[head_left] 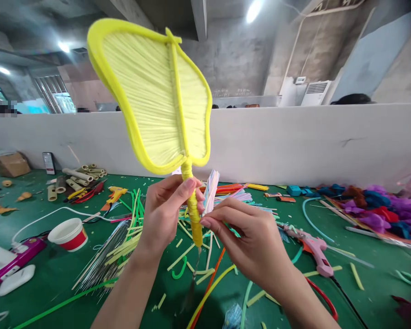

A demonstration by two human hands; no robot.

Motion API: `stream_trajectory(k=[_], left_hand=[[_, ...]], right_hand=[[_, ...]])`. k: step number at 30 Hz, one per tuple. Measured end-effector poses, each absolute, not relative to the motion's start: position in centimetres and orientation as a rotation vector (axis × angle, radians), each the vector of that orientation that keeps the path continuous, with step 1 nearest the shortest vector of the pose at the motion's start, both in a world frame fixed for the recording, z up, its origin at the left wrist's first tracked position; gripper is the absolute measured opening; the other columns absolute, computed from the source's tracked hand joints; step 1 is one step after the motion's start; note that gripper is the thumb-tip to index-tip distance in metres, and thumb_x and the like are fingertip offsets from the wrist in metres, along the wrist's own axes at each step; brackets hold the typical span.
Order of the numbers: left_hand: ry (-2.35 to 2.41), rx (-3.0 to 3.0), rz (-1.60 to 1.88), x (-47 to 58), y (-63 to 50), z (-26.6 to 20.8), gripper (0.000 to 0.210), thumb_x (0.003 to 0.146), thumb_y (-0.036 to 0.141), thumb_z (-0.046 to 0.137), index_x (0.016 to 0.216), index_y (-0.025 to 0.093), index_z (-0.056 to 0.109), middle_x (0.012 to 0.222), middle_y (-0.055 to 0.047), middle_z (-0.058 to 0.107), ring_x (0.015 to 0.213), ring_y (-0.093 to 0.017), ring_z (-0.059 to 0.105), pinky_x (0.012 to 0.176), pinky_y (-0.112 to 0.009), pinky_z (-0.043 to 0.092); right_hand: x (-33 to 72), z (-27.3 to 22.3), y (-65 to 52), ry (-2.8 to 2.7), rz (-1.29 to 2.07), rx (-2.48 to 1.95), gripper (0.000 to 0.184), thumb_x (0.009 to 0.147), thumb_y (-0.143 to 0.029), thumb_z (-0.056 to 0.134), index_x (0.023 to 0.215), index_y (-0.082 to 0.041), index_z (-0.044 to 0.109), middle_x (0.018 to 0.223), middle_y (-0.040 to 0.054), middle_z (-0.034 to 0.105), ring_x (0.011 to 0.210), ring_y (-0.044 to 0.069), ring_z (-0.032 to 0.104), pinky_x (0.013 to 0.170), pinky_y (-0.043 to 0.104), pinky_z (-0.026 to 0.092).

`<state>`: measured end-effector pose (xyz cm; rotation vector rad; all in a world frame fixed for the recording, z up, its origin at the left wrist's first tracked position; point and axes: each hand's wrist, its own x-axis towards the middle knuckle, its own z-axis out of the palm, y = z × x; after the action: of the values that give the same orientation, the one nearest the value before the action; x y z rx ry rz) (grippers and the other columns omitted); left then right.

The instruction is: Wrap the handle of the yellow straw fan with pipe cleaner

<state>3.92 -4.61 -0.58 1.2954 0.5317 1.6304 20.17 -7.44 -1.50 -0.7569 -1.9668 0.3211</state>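
I hold up a yellow leaf-shaped fan (150, 91), its face made of pale yellow straws edged with fuzzy yellow wire. My left hand (164, 214) grips the top of its yellow-wrapped handle (193, 214). My right hand (250, 242) pinches the same handle lower down with its fingertips. The handle's thin dark end hangs below both hands, above the green table (48, 274).
Loose straws and pipe cleaners (123, 251) litter the table. A pink glue gun (315, 249) lies to the right, a red-and-white paper cup (69, 234) to the left, a purple device (10, 260) at far left. Coloured fluff (380, 208) is piled at right. A white partition (294, 141) stands behind.
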Motion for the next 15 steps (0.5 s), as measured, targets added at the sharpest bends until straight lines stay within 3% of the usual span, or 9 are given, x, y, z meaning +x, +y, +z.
stream_trajectory(k=[4, 9, 15], left_hand=[[0.462, 1.133, 1.541, 3.7, -4.9, -0.3, 0.017, 0.085, 0.033, 0.074, 0.083, 0.017, 0.078, 0.066, -0.001, 0.07, 0.053, -0.009, 0.064, 0.051, -0.017, 0.054], [0.407, 0.833, 1.408, 3.9, -3.9, -0.5, 0.016, 0.087, 0.028, 0.072, 0.086, 0.013, 0.076, 0.076, -0.005, 0.076, 0.067, -0.013, 0.074, 0.06, -0.017, 0.061], [0.492, 0.876, 1.342, 4.2, -1.8, -1.7, 0.023, 0.094, 0.031, 0.063, 0.1, 0.011, 0.075, 0.102, -0.012, 0.078, 0.086, -0.016, 0.076, 0.08, -0.023, 0.061]], right_hand=[[19.7, -1.4, -6.8, -1.822, 0.635, -0.75, 0.021, 0.091, -0.035, 0.068, 0.076, -0.021, 0.075, 0.072, 0.0042, 0.069, 0.062, 0.016, 0.059, 0.057, 0.03, 0.045], [18.5, -2.1, -5.5, -1.547, 1.163, -0.669, 0.027, 0.078, -0.048, 0.078, 0.072, -0.022, 0.078, 0.071, 0.0026, 0.071, 0.069, 0.017, 0.06, 0.067, 0.032, 0.048], [17.9, -3.5, -3.9, -1.324, 1.43, -0.72, 0.036, 0.068, -0.052, 0.084, 0.072, -0.018, 0.073, 0.059, -0.0029, 0.055, 0.054, 0.009, 0.041, 0.049, 0.024, 0.032]])
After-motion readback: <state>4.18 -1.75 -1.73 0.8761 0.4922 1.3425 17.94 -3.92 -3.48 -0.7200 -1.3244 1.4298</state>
